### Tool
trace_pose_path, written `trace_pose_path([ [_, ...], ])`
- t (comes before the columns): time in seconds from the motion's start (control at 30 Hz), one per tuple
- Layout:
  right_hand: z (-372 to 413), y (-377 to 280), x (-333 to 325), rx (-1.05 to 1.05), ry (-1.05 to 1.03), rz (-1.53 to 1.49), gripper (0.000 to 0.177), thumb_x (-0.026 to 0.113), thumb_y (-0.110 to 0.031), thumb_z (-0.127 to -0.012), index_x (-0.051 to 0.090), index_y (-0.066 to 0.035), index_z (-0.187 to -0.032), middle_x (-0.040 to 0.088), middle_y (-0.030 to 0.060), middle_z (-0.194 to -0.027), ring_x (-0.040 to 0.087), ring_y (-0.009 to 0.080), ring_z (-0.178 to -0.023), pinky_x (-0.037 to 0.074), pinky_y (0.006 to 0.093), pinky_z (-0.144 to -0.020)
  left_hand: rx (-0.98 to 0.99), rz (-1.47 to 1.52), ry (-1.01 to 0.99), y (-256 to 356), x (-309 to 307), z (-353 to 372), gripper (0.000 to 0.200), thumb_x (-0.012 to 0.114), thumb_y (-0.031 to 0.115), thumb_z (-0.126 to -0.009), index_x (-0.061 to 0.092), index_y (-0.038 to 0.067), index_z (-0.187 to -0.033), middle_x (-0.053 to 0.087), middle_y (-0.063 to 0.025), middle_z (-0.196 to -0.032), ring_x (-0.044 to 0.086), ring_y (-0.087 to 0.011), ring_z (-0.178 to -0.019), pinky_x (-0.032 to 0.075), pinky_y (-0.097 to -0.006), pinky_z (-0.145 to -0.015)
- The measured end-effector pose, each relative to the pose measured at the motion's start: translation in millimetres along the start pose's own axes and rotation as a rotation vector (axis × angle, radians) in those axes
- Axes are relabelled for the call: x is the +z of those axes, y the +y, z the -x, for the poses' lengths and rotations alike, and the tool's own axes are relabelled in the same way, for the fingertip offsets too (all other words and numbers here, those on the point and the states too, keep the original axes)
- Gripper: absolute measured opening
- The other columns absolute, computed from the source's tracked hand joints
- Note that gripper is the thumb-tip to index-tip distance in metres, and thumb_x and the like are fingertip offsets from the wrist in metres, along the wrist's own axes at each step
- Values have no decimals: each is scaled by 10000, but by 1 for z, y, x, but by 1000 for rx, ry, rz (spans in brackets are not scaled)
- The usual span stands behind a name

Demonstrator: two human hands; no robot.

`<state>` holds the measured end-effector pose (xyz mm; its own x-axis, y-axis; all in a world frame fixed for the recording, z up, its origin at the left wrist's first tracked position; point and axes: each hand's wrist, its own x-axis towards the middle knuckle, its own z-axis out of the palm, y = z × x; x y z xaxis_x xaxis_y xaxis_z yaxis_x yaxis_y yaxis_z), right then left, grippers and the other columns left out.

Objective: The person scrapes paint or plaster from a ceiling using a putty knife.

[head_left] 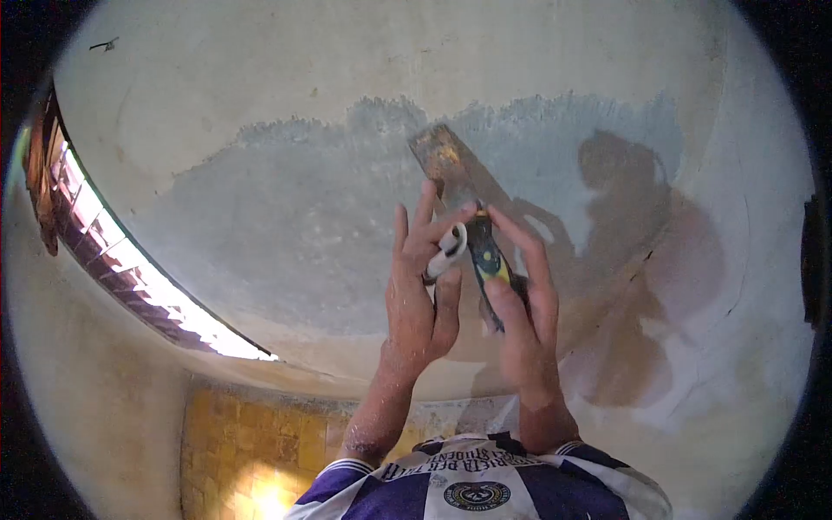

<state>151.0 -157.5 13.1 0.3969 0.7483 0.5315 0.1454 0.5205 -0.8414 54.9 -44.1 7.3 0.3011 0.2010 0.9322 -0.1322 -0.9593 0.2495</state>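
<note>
My left hand (414, 303) is raised before the wall, wrapped round the white rolled handle (447, 252) of a trowel, with some fingers stretched upward. The trowel's flat metal blade (444, 156), smeared and worn, extends above that hand. Beside it, my right hand (527, 303) grips a dark tool with a yellow-green patch (489, 260), its upper end close to my left fingertips. What kind of tool this is, I cannot tell. Behind both hands lies a grey, damp-looking patch (295, 217) on the pale wall.
A slatted opening (143, 282) lets in bright light at the left. Yellow tiles (251, 433) cover a surface at the lower left. Shadows fall on the wall to the right, near a thin crack (744, 251). A dark object (813, 260) stands at the right edge.
</note>
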Motion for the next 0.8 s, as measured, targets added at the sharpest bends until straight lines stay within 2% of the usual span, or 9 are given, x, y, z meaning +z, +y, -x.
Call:
trace_pose_path([
  [0.17,7,-2,12,72,55,-130,361,496,-186,-996,416,-61,-1324,486,-26,-755,409,29,-611,328,218,-517,-56,-33,-64,9,-3,-10,289,402,187,-1015,380,-19,-1216,547,-225,-1329,331,-468,-1385,169,-607,-1132],
  [0.37,5,-6,26,66,142,-171,278,530,-194,-971,486,-77,-1219,519,-37,-840,369,2,-571,281,174,-476,43,180,145,-7,9,-8,315,402,196,-1021,406,-45,-1224,512,-265,-1347,330,-443,-1394,239,-547,-1124],
  [0.47,-1,16,31,-79,182,-87,245,509,-182,-983,497,-82,-1206,526,-39,-837,371,-1,-579,283,176,-470,-109,94,51,-2,5,-11,368,408,222,-1019,438,-63,-1249,479,-316,-1358,325,-455,-1393,294,-508,-1096],
  [0.53,-14,27,36,-196,250,20,223,511,-189,-984,516,-81,-1179,533,-37,-827,376,0,-583,287,179,-465,-66,160,157,-8,8,-18,397,414,246,-1014,491,-69,-1244,443,-350,-1374,325,-459,-1390,315,-490,-1080],
  [0.6,-17,11,42,-74,269,-105,219,513,-194,-983,524,-79,-1168,537,-33,-825,378,4,-577,289,182,-460,-57,186,181,-11,12,-17,399,395,266,-1022,447,-65,-1238,439,-344,-1383,369,-427,-1363,338,-462,-1058],
  [0.7,11,6,25,131,170,-184,250,505,-164,-996,481,-39,-1211,539,20,-977,454,33,-720,373,206,-588,-82,108,93,-5,9,-8,371,375,237,-1029,331,-66,-1239,450,-324,-1383,439,-379,-1307,363,-436,-1034],
  [0.73,4,9,27,36,183,-56,252,507,-172,-994,483,-43,-1209,544,17,-958,450,31,-706,367,204,-578,-82,73,66,-2,7,-8,364,375,218,-1028,308,-69,-1241,449,-325,-1382,452,-372,-1291,369,-432,-1028],
  [0.77,-4,14,28,-48,199,74,253,509,-180,-993,484,-47,-1207,550,14,-938,447,28,-692,361,201,-568,-77,120,93,-7,9,-8,370,406,170,-1012,310,-80,-1267,422,-351,-1392,399,-421,-1334,368,-452,-1039],
  [0.8,-4,13,30,-48,214,70,254,511,-185,-992,485,-49,-1205,553,12,-922,446,26,-683,359,200,-562,-93,130,81,-6,7,-9,364,416,157,-1008,323,-86,-1263,409,-359,-1400,388,-437,-1343,371,-457,-1040],
])
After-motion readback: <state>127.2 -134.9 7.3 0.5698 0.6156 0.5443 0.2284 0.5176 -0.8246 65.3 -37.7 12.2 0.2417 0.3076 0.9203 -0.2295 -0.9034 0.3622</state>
